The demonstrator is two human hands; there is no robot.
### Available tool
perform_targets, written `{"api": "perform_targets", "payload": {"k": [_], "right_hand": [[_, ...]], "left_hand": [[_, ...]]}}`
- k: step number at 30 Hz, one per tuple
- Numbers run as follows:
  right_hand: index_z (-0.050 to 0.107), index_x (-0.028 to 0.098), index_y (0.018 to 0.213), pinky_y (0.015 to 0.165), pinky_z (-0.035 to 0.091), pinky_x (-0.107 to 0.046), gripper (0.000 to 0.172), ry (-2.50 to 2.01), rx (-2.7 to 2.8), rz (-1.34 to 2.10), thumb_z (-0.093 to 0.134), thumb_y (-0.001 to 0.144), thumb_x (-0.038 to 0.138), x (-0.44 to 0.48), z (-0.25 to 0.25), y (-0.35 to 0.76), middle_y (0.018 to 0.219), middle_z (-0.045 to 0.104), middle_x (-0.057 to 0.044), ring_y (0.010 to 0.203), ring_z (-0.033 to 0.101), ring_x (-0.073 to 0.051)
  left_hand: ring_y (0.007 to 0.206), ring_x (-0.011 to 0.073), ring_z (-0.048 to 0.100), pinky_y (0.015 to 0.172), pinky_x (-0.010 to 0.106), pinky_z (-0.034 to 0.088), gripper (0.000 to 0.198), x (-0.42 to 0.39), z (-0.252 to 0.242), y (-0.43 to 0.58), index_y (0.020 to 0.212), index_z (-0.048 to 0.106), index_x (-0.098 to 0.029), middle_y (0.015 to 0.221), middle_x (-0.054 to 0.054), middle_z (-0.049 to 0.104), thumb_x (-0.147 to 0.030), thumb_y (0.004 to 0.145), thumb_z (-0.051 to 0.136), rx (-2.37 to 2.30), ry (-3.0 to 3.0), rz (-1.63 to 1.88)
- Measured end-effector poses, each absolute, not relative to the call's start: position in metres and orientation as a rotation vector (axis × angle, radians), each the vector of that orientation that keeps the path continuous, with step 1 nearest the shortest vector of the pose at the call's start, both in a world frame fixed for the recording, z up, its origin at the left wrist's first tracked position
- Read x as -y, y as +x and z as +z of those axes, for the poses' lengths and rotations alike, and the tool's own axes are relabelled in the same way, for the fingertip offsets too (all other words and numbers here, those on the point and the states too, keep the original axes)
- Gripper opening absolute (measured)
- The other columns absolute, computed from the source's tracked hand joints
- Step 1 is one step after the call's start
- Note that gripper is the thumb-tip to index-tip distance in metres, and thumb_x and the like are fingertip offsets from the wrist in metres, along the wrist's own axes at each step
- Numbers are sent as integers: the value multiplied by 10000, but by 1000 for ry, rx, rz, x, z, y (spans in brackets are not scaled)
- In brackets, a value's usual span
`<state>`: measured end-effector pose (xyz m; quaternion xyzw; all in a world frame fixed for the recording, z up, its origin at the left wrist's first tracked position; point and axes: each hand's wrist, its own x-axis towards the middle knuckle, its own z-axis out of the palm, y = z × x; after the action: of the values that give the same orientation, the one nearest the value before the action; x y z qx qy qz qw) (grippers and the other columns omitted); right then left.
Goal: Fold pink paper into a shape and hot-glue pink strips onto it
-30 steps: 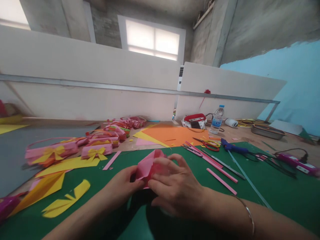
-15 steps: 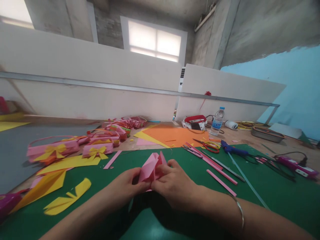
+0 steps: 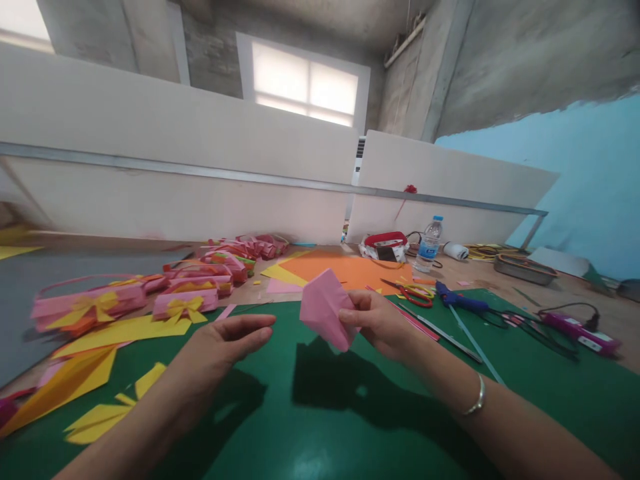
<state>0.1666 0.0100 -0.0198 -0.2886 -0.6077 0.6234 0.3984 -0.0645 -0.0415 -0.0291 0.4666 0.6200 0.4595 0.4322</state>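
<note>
- Pinching the pink fold (image 3: pixel 324 308) at its right edge, the right hand (image 3: pixel 383 321) holds it up in the air above the green mat (image 3: pixel 350 427); thumb and fingers are closed on the paper.
- The fold is tilted, with one corner pointing down toward the mat, and its shadow lies on the mat just under it.
- Left of the grip, the left hand (image 3: pixel 220 343) is apart from the fold and holds nothing; its fingers are stretched out loosely and point toward the paper.
- A thin bracelet (image 3: pixel 477 397) sits on the right wrist, just behind the grip.
- Beyond the grip lies an orange sheet (image 3: pixel 350 270), and right of it are scissors (image 3: pixel 413 291) and a blue glue gun (image 3: pixel 457 300).
- Farther behind those stands a water bottle (image 3: pixel 429 243).
- Right of the grip, pink strips (image 3: pixel 417 324) lie on the mat near the hand.
- Far left of the grip, pink baskets with yellow bows (image 3: pixel 185 303) stand in a group, and yellow paper pieces (image 3: pixel 107 413) lie at the mat's edge.
</note>
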Motion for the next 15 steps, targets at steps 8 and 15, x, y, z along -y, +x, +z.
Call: {"api": "perform_targets", "payload": {"k": [8,15], "right_hand": [[686,134,783,583,394,-206,213,-726,1484,1602,735,595,221,-11,-28,164,722,631,-5,628,536,-95],[685,139,733,603,396,-225,153,-857,1753,1299,582,629,96,0,-33,151,652,592,25,624,512,-108]], "left_hand": [[523,84,500,537,239,414,361,36,-35,-61,923,615,-193,798,-11,618,-417,645,674,-1475,1350,1143],[773,187,649,684,294,494,385,48,-41,-34,924,660,-178,842,59,706,-354,596,758,-998,1096,890]]}}
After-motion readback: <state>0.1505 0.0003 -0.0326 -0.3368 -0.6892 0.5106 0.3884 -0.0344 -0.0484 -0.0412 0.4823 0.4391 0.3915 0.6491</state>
